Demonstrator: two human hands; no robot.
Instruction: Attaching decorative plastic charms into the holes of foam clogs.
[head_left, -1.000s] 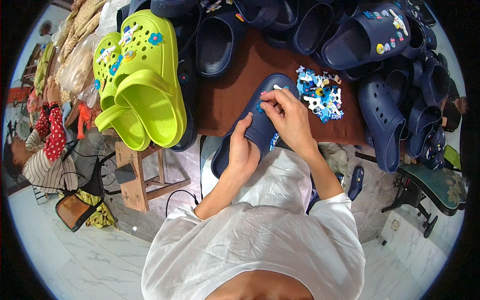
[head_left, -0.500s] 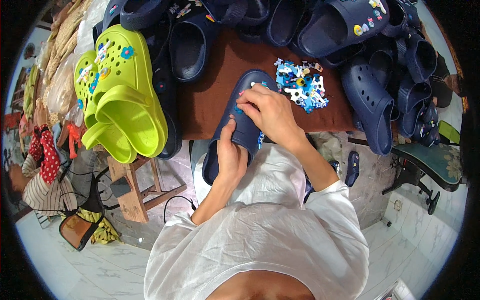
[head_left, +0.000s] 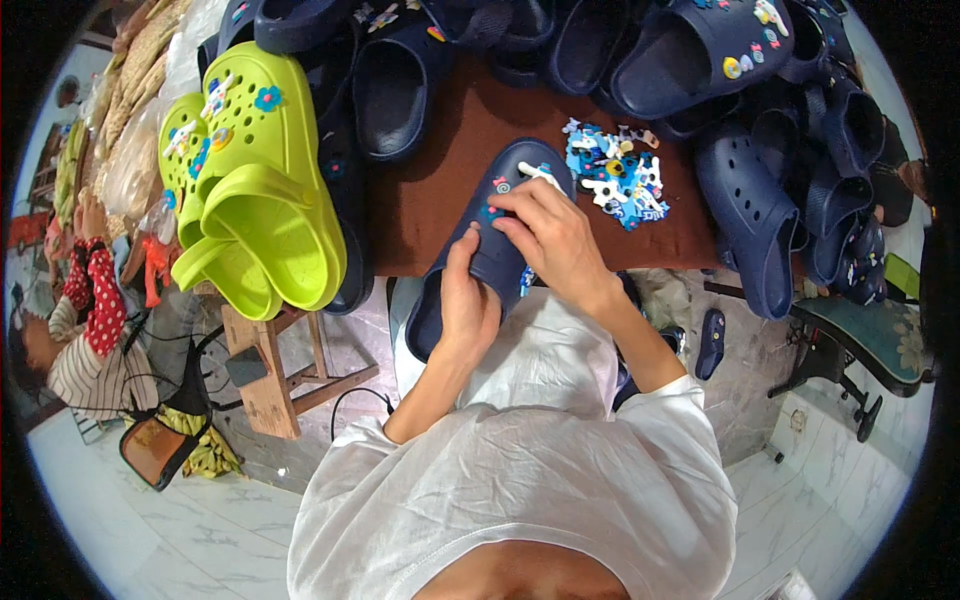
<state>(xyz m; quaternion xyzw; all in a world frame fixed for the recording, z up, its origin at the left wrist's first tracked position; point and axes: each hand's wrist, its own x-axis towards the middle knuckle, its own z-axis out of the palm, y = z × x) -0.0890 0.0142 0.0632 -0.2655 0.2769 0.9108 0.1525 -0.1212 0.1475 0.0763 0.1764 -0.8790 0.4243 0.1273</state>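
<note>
A navy clog (head_left: 497, 258) lies tilted across the near edge of the brown table, its toe pointing away from me. My left hand (head_left: 470, 310) grips it, thumb on the upper and fingers inside the opening. Over the toe, my right hand (head_left: 558, 245) pinches at a small blue shoe charm (head_left: 489, 212), partly covered by the fingertips. A swirl charm (head_left: 502, 185) and a white figure charm (head_left: 540, 173) also sit on the upper. Right of the clog lies a pile of loose blue and white charms (head_left: 620, 180).
Lime-green clogs (head_left: 270, 170) with charms stand at the table's left. Several navy clogs (head_left: 745, 215) crowd the back and right of the brown table (head_left: 430, 190). A wooden stool (head_left: 265, 385) and an office chair (head_left: 865, 340) flank me. Another person's polka-dot sleeve (head_left: 103, 300) is at far left.
My right fingers have shifted slightly on the upper, uncovering the swirl charm and more of the white one. The view has moved a little. The other person's arm at left has risen.
</note>
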